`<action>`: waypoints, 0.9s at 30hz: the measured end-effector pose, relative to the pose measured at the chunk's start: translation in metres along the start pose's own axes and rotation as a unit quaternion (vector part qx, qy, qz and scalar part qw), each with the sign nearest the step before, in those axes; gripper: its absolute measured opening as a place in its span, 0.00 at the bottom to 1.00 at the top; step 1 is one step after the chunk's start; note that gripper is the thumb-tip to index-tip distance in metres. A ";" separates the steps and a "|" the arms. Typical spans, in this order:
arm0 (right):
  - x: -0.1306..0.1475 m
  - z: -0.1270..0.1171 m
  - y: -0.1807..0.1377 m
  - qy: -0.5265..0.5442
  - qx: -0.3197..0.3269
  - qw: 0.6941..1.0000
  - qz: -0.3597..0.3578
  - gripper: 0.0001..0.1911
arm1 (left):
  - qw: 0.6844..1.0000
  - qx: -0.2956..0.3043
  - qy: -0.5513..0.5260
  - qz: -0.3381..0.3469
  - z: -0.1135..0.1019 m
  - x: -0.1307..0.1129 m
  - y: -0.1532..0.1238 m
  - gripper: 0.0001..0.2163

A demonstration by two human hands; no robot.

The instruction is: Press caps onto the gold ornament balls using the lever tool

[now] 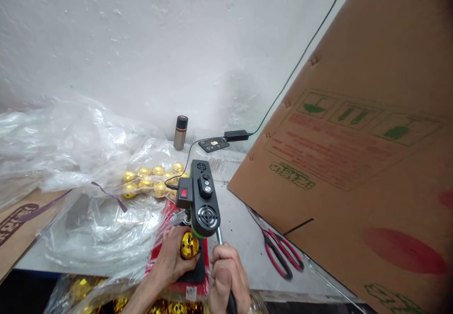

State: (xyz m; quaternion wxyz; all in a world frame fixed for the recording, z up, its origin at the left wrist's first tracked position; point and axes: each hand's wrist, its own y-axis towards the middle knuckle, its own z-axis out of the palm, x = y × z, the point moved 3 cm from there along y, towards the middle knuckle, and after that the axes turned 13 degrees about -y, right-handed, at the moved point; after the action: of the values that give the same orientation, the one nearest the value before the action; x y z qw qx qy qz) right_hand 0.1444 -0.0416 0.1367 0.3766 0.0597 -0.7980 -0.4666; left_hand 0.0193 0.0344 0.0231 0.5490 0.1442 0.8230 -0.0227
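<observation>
My left hand [172, 256] pinches a small shiny gold ball [189, 245] and holds it under the head of a black and green desktop machine [202, 197] with a red switch. My right hand [226, 275] is closed round the machine's metal lever [219, 235], which runs down to a black grip. The machine stands on a black base over a red sheet [166, 229].
Several gold balls [150, 179] lie in clear plastic bags [78, 163] at the left. Red-handled scissors [279, 252] lie to the right, beside a big tilted cardboard box [361, 153]. A metal flask [180, 133], a power adapter [236, 135] and a cable stand by the white wall.
</observation>
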 end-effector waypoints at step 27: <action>-0.011 0.019 -0.002 0.032 -0.102 0.994 -0.021 0.20 | 1.000 -0.006 0.003 0.015 0.001 -0.004 0.003 0.21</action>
State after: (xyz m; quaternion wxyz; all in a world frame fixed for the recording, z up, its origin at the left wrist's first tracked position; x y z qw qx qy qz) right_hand 0.1395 -0.0245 0.1243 0.3958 0.0525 -0.7324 -0.5515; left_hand 0.0226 0.0366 0.0263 0.5473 0.1534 0.8227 -0.0087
